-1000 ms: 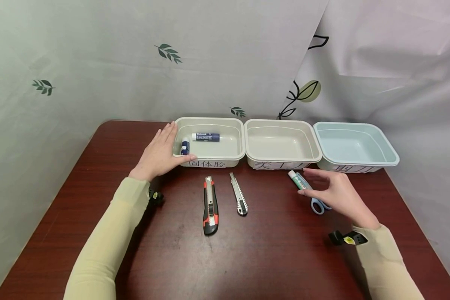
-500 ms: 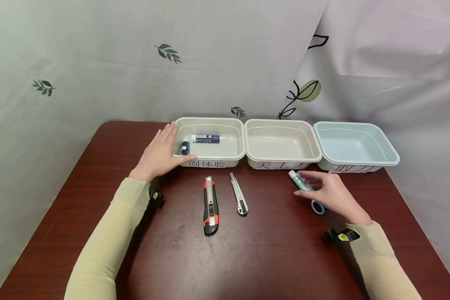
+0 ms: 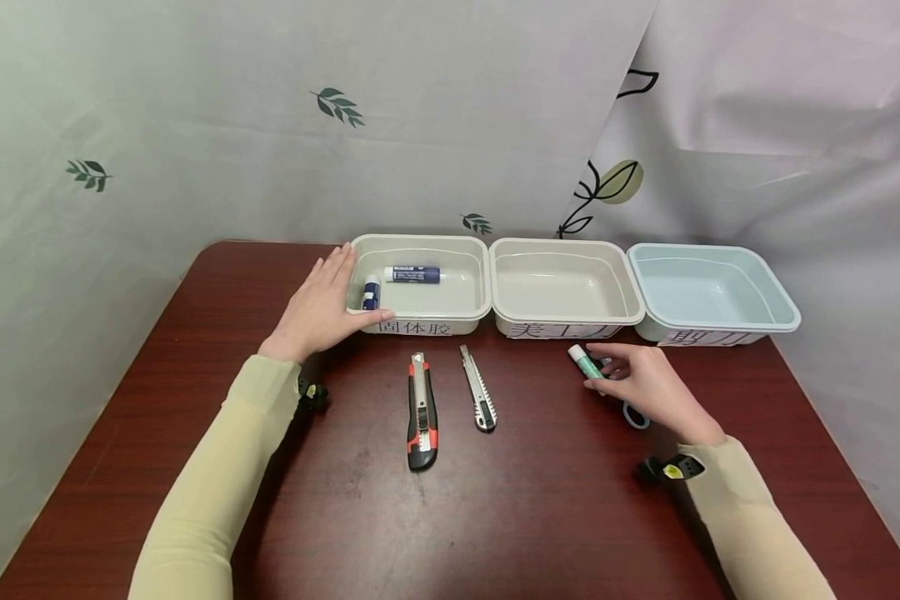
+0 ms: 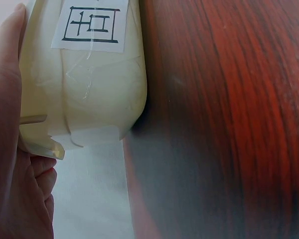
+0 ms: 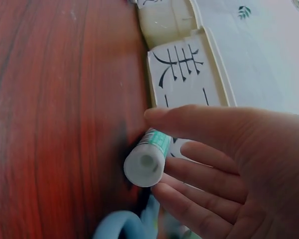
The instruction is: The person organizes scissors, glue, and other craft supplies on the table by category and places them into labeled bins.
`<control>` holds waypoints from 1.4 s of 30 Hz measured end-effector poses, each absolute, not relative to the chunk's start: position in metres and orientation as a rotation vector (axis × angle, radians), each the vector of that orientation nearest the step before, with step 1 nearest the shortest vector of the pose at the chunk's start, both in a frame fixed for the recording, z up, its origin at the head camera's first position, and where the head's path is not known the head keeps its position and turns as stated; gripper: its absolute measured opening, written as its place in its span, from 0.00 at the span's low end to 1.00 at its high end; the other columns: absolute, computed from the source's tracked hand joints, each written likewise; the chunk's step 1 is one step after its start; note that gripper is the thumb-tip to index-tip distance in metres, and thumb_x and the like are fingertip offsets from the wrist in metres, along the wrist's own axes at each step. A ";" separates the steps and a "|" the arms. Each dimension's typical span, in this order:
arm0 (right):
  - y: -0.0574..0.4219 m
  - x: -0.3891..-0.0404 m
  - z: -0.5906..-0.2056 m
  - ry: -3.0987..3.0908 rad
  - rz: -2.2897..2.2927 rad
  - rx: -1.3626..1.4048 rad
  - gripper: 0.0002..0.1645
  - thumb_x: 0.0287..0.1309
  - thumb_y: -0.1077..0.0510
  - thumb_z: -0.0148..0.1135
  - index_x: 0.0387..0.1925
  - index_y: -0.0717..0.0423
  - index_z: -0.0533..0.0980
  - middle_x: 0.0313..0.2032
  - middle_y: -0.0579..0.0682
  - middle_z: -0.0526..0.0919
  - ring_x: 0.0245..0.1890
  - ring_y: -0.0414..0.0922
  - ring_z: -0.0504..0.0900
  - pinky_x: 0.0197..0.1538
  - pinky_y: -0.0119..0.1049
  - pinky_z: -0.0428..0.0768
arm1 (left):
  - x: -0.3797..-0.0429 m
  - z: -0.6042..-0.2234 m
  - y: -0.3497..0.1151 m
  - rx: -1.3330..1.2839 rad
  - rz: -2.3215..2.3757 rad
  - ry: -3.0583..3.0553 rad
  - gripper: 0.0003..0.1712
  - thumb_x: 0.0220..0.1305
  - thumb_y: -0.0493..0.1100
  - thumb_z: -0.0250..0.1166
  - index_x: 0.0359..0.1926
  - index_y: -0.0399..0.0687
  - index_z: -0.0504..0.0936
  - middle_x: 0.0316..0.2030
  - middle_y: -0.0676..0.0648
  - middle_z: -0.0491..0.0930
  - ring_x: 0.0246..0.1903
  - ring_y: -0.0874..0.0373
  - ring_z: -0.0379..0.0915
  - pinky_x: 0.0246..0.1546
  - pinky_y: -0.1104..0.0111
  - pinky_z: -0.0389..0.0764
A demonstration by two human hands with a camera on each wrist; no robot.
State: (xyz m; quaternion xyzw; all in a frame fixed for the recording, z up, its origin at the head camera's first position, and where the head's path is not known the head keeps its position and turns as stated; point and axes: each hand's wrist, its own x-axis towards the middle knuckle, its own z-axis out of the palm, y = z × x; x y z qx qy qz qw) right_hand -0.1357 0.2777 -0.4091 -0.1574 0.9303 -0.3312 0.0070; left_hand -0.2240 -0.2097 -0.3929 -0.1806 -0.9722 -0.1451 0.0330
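My left hand (image 3: 318,308) holds the front left corner of the left cream bin (image 3: 465,315), its thumb along the front rim and fingers along the side. Two dark blue glue sticks, one lying (image 3: 414,275) and one by the left wall (image 3: 371,293), are inside. Between thumb and fingers, my right hand (image 3: 637,383) pinches a green glue stick with white ends (image 3: 587,362), in front of the middle bin. Light blue scissors (image 5: 120,218) lie just beneath this hand, mostly hidden in the head view.
A red and black utility knife (image 3: 422,417) and a slim silver utility knife (image 3: 478,390) lie mid-table. The middle cream bin (image 3: 566,318) and light blue bin (image 3: 720,320) continue the row along the back, each with a paper label.
My right hand has closed on the green glue stick and shifted it slightly left, off the scissors. My left hand has stayed on the bin.
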 end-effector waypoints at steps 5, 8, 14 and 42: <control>0.273 -0.138 -0.411 2.892 -1.040 -0.504 0.31 0.50 0.64 0.79 0.57 0.66 0.81 0.32 0.51 0.88 0.28 0.41 0.86 0.30 0.32 0.84 | -0.224 -0.392 -0.210 -0.560 -0.456 -2.992 0.71 0.59 0.82 0.57 0.80 0.35 0.40 0.80 0.38 0.38 0.79 0.48 0.31 0.76 0.57 0.33; 0.271 -0.138 -0.413 2.898 -1.031 -0.527 0.29 0.50 0.64 0.78 0.56 0.65 0.82 0.30 0.49 0.87 0.26 0.39 0.85 0.29 0.32 0.83 | -0.225 -0.393 -0.209 -0.558 -0.455 -2.996 0.71 0.59 0.81 0.57 0.80 0.35 0.40 0.80 0.38 0.38 0.79 0.48 0.31 0.76 0.57 0.33; 0.269 -0.139 -0.414 2.932 -0.992 -0.578 0.26 0.49 0.65 0.78 0.53 0.63 0.84 0.29 0.46 0.85 0.25 0.38 0.83 0.28 0.32 0.82 | -0.225 -0.393 -0.209 -0.561 -0.463 -2.990 0.70 0.59 0.81 0.57 0.80 0.35 0.40 0.80 0.38 0.38 0.79 0.48 0.31 0.76 0.56 0.34; 0.262 -0.136 -0.408 2.948 -1.001 -0.645 0.26 0.49 0.67 0.77 0.53 0.61 0.84 0.30 0.46 0.85 0.27 0.39 0.83 0.31 0.34 0.83 | -0.225 -0.392 -0.208 -0.552 -0.471 -2.978 0.71 0.58 0.81 0.57 0.80 0.35 0.42 0.80 0.37 0.41 0.79 0.48 0.34 0.76 0.57 0.34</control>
